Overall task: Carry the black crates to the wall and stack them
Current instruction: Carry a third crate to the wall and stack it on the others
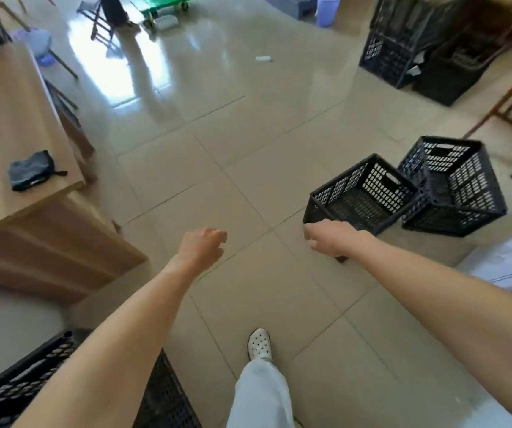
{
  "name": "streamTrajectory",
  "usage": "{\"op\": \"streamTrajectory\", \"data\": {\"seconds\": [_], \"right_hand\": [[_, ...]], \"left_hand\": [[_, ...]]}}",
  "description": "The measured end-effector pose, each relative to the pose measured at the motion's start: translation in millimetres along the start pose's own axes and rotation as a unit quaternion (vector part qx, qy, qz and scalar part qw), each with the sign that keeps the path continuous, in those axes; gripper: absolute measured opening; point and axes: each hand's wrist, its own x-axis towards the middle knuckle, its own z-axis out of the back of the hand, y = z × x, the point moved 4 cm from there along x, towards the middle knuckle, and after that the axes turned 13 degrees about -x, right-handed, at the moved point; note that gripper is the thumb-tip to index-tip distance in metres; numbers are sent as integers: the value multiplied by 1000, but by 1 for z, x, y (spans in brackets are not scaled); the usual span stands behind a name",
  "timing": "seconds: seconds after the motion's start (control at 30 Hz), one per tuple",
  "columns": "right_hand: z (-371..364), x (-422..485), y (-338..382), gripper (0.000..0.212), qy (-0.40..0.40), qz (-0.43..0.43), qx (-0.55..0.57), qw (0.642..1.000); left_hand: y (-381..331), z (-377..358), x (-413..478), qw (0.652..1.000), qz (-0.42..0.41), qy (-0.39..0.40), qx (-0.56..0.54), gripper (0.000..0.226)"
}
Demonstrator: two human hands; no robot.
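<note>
Left hand point(202, 247) is out ahead over the tiled floor point(186, 143), arm stretched, fingers loosely curled and holding nothing. Just right of the wooden table point(17, 118) with its dark pouch point(34, 169), that hand hangs in open air. Over to the right hand point(325, 237): arm extended too, knuckles up, fingers curled downward right at the near corner of the near crate point(362, 196). It overlaps that corner, but whether the fingers grip the rim or only hover in front, I cannot tell. Down in the bottom-left corner a black crate point(7, 393) is cut off by the frame edge and crossed by the left forearm, so its inside is hard to read. Centre bottom, one white perforated shoe point(259, 344) is planted on the tiles. Right of the near crate, a second crate point(455, 186) sits tilted, touching its neighbour. Far up at the top right, more dark crates point(402, 50) stand together, blurred, with pale scraps among them that I cannot make out. Contents: the near crate shows its mesh bottom, nothing in it; the tilted one looks empty as well.
</note>
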Motion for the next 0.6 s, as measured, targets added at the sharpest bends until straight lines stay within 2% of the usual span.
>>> {"op": "streamTrajectory", "data": {"seconds": [0.2, 0.37, 0.5, 0.6], "right_hand": [[15, 11, -115, 17, 2, -110, 93, 990], [-15, 10, -211, 15, 41, -197, 139, 970], [-49, 25, -285, 17, 68, -225, 160, 959], [-72, 47, -345, 17, 85, -241, 168, 952]], "left_hand": [[-94, 51, 138, 993, -112, 25, 18, 29], [-200, 60, 223, 974, -218, 38, 50, 27], [-265, 42, 288, 959, -258, 65, 92, 24], [-305, 25, 343, 957, -254, 77, 118, 23]]}}
